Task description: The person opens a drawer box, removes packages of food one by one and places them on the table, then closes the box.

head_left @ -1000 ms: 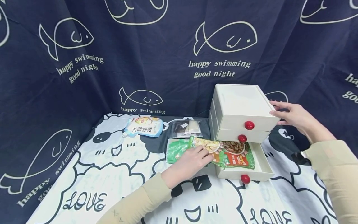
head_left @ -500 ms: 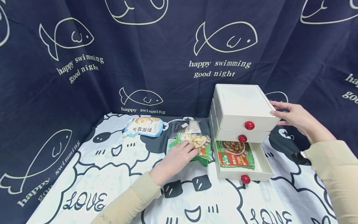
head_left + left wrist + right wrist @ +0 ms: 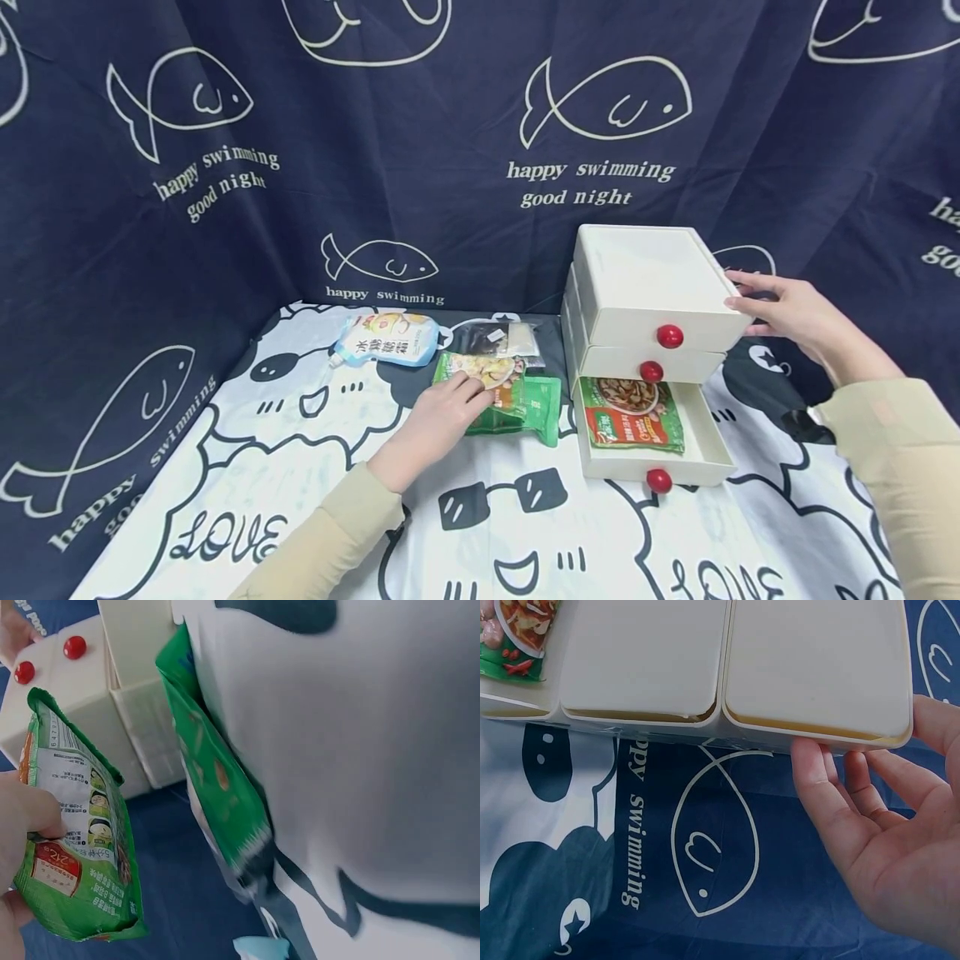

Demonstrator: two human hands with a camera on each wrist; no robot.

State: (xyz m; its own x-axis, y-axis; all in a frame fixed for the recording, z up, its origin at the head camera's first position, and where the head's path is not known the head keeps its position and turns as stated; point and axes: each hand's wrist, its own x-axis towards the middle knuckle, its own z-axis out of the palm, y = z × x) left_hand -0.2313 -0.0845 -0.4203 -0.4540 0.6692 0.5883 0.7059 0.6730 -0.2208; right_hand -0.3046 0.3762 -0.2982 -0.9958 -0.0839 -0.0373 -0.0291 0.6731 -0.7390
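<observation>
My left hand (image 3: 435, 421) pinches a green seasoning packet (image 3: 501, 377) with a food picture on its front. Its printed back, with cooking steps, faces the left wrist view, the thumb pressing on it. Below the held packet, another green packet (image 3: 546, 408) lies on the cloth, partly hidden. At the right stands a white drawer unit (image 3: 648, 271) with red knobs, its bottom drawer (image 3: 701, 475) pulled out. A red-and-green food packet (image 3: 637, 421) lies in that drawer. The fingertips of my right hand (image 3: 806, 317) touch the unit's upper right side, fingers loosely bent.
A light-blue spouted pouch (image 3: 388, 340) lies at the back left. Beside it is a clear bag (image 3: 498, 337) with dark and pale contents. The patterned white cloth (image 3: 360, 517) covers the table; a navy fish-print curtain (image 3: 450, 167) hangs behind.
My left hand has carried the green seasoning packet leftward, away from the open drawer, uncovering the green packet's right part. My right hand has stayed at the unit's side.
</observation>
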